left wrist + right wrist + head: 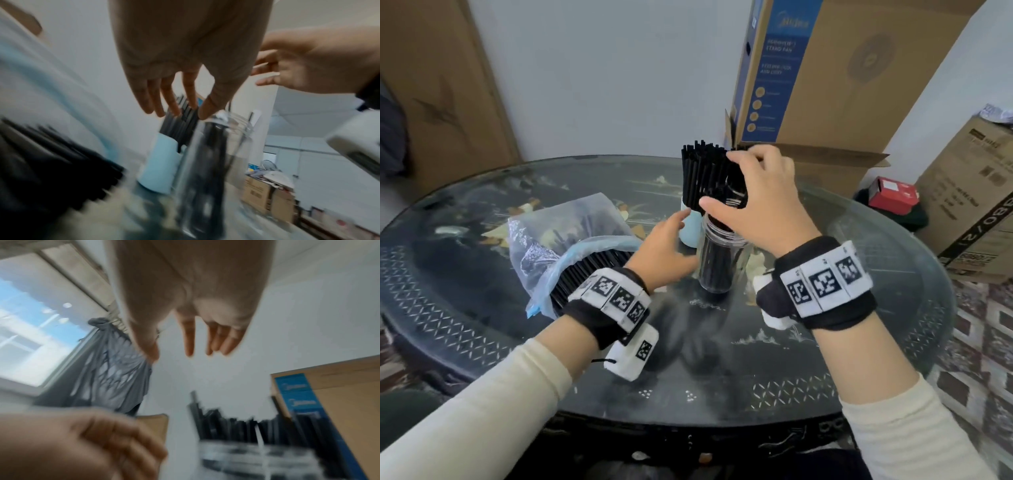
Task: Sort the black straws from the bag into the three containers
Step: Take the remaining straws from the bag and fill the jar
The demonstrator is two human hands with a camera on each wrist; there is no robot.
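1. Both hands hold nothing: right hand [756, 202] spread wide over black straws [705, 174] in the clear jar [717, 260]; left hand [664, 250] relaxed beside it.
2. Left of the left hand, the plastic bag [571, 240] holds more straws.
3. Only the left wrist view shows the pale blue cup [158, 164] clearly.

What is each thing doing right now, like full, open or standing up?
plastic bag: lying on the table, mouth open, black straws inside.
clear jar: upright, lidless, straws standing in it.
blue cup: upright, packed with straws.
left hand: open, beside the clear jar.
right hand: open, over the straw tops.
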